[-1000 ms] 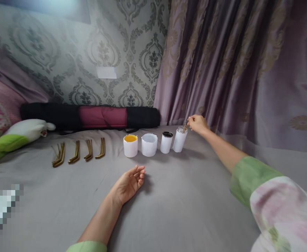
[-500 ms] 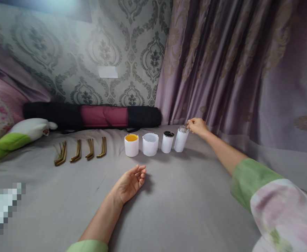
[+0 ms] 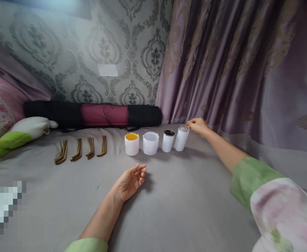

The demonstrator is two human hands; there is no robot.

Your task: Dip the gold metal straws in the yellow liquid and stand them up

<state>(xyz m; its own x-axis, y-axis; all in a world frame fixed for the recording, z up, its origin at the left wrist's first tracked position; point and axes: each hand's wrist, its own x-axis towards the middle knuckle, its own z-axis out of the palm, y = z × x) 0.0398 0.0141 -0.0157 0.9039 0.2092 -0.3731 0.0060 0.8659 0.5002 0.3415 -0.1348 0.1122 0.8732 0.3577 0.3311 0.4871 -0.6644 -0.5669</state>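
My right hand (image 3: 197, 126) is at the rim of the tall white-wrapped glass jar (image 3: 181, 139), furthest right of the containers. Thumb and fingertips are pinched on a thin gold-coloured rod (image 3: 186, 126), mostly hidden. My left hand (image 3: 131, 182) rests on the grey sheet, palm turned up, fingers loosely curved and apart, holding nothing. Beyond it, in a row, stand a white cup with a yellow inside (image 3: 131, 145), a wide white cup (image 3: 150, 144) and a white can with a dark inside (image 3: 167, 142). Several gold-coloured bent rods (image 3: 76, 151) lie in separate bundles at the left.
A long black and maroon rolled bag (image 3: 103, 115) lies along the patterned wall. At the left is a white and green plush toy (image 3: 19, 134). Purple curtains (image 3: 216, 63) hang at the right, reaching down behind the jar. Everything stands on a grey sheet (image 3: 185, 203).
My right hand stays at the jar's rim; its fingers and the thin rod have shifted slightly. My left hand and the containers keep their places.
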